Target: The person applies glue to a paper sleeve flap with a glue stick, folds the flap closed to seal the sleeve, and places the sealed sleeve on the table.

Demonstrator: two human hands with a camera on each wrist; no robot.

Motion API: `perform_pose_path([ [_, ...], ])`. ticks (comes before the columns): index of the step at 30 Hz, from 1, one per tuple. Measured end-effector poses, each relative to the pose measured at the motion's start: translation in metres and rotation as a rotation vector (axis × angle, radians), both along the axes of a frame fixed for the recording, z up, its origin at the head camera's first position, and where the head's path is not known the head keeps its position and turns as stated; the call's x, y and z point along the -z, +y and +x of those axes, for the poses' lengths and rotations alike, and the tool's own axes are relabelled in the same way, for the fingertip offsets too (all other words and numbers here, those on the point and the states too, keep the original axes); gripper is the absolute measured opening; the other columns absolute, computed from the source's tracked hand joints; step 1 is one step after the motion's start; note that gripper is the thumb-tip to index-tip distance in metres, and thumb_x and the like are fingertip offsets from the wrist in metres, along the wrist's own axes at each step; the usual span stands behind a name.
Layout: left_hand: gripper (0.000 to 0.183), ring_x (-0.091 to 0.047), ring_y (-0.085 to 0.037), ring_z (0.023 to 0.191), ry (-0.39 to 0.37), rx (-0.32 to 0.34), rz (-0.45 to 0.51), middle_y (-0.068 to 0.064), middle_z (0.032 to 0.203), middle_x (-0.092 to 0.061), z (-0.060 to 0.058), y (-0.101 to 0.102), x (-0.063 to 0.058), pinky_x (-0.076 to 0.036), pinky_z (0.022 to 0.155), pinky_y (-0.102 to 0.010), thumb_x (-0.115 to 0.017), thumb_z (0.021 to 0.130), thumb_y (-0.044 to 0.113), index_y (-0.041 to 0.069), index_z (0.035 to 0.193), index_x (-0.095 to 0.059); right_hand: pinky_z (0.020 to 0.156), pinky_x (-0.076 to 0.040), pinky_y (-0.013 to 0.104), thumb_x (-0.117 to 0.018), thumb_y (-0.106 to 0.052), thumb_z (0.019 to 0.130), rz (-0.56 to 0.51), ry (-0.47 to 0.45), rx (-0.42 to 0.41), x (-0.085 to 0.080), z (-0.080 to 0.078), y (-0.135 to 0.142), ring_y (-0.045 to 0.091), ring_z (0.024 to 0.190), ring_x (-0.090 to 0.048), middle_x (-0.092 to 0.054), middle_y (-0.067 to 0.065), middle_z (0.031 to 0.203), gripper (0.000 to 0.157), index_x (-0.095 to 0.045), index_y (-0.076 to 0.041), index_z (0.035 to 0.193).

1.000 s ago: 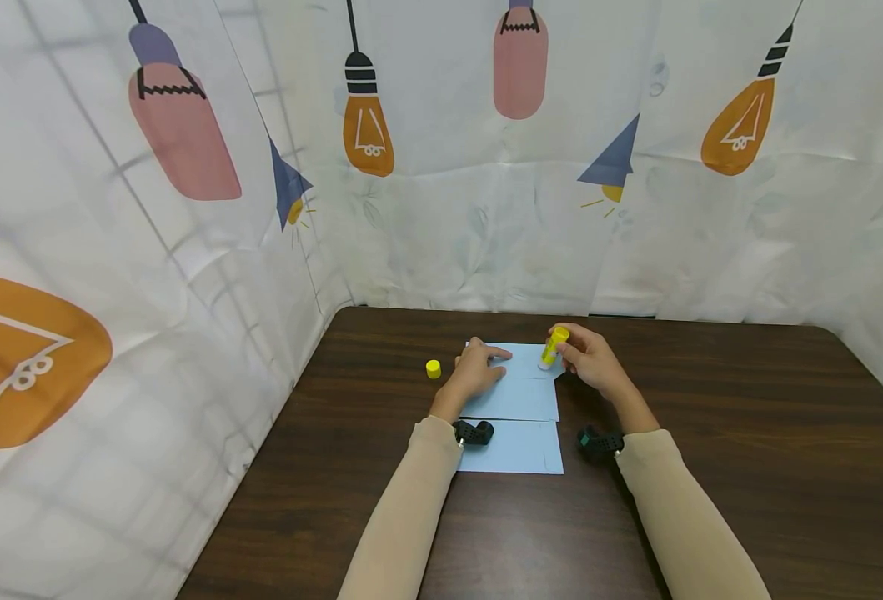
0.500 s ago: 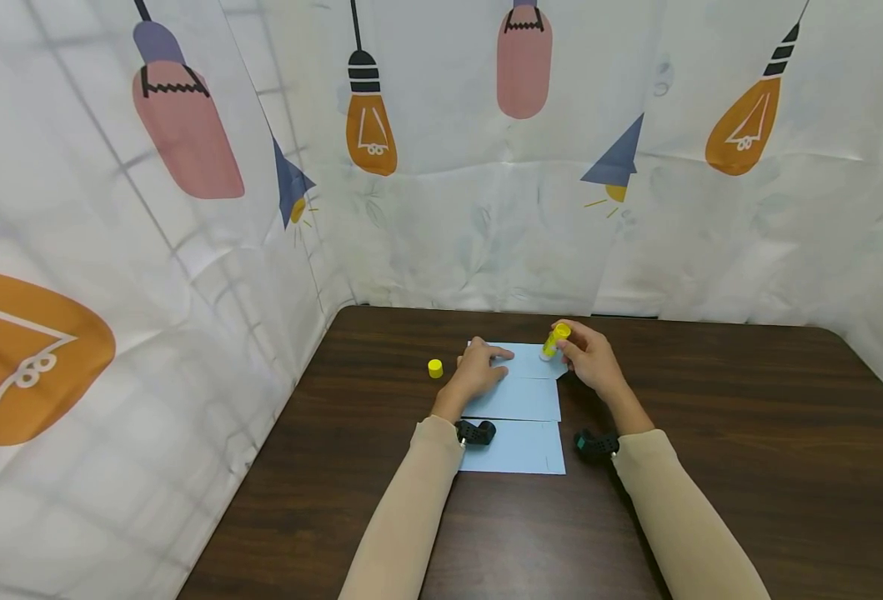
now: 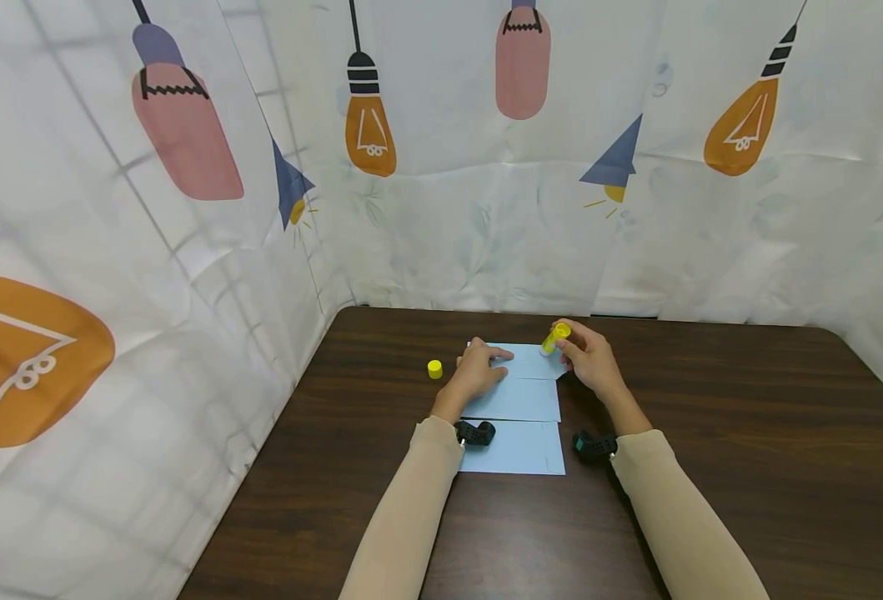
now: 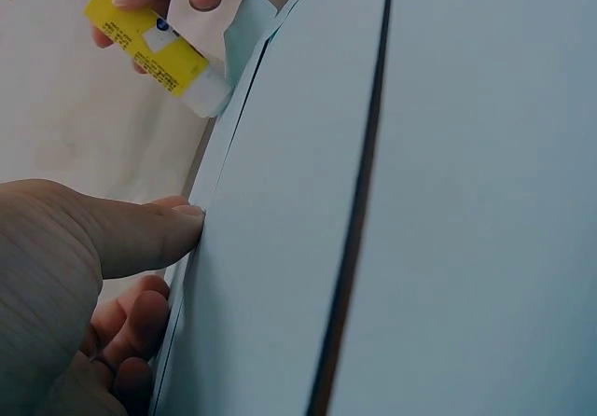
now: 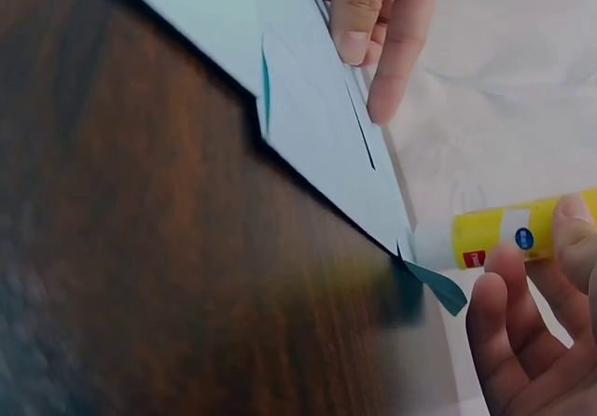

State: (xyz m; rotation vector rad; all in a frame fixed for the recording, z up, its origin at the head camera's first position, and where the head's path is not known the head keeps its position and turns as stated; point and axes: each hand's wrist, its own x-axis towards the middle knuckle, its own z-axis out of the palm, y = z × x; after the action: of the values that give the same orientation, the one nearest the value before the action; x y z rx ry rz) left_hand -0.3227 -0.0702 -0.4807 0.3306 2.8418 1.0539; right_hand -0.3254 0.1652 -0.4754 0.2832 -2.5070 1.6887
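Observation:
A yellow glue stick with a white lower end is gripped between the thumb and fingers of my right hand. Its white end touches the far right part of a light blue paper sheet, as the left wrist view also shows. On the left of that paper rests my left hand, fingers extended across it. In the right wrist view a narrow paper flap curls out beside the glue stick's tip. A second light blue sheet lies nearer, partly under the left wrist strap.
The yellow glue cap stands on the dark wooden table, left of my left hand. White patterned cloth hangs behind the table and along its left side. Black straps are on both wrists.
My right hand has shifted the glue stick slightly over the paper's far right part. The left hand stays in place on the paper.

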Motion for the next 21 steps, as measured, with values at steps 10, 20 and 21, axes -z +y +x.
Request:
perform_pose_path([
  [10,0.03,-0.044,-0.023,0.101,-0.009,0.012,0.012,-0.009,0.116,-0.05,0.002,-0.0002,-0.0022,-0.028,0.088,-0.039,-0.065,0.1,0.019,0.022,0.13,-0.073,0.062,-0.056,0.024,-0.064,-0.017,0.102,-0.052,-0.02,0.055,0.0017,-0.0002,0.0004,0.017,0.072,-0.064,-0.067,0.028,0.108,0.041,-0.058,-0.004,0.14],
  [20,0.03,-0.045,-0.022,0.1,0.0,0.013,0.009,-0.008,0.115,-0.05,0.0023,-0.0007,-0.0023,-0.028,0.087,-0.038,-0.065,0.1,0.019,0.023,0.129,-0.073,0.061,-0.053,0.025,-0.062,-0.017,0.103,-0.024,-0.035,0.025,-0.0031,0.0012,0.001,0.019,0.07,-0.066,-0.068,0.025,0.116,0.045,-0.054,-0.003,0.145],
  [21,0.03,-0.045,-0.022,0.1,0.001,0.012,0.008,-0.008,0.115,-0.05,0.0021,-0.0008,-0.0022,-0.028,0.087,-0.038,-0.065,0.1,0.019,0.023,0.129,-0.073,0.061,-0.053,0.025,-0.062,-0.018,0.103,-0.018,-0.041,0.016,-0.0037,0.0013,0.0011,0.019,0.07,-0.065,-0.068,0.024,0.118,0.046,-0.053,-0.003,0.146],
])
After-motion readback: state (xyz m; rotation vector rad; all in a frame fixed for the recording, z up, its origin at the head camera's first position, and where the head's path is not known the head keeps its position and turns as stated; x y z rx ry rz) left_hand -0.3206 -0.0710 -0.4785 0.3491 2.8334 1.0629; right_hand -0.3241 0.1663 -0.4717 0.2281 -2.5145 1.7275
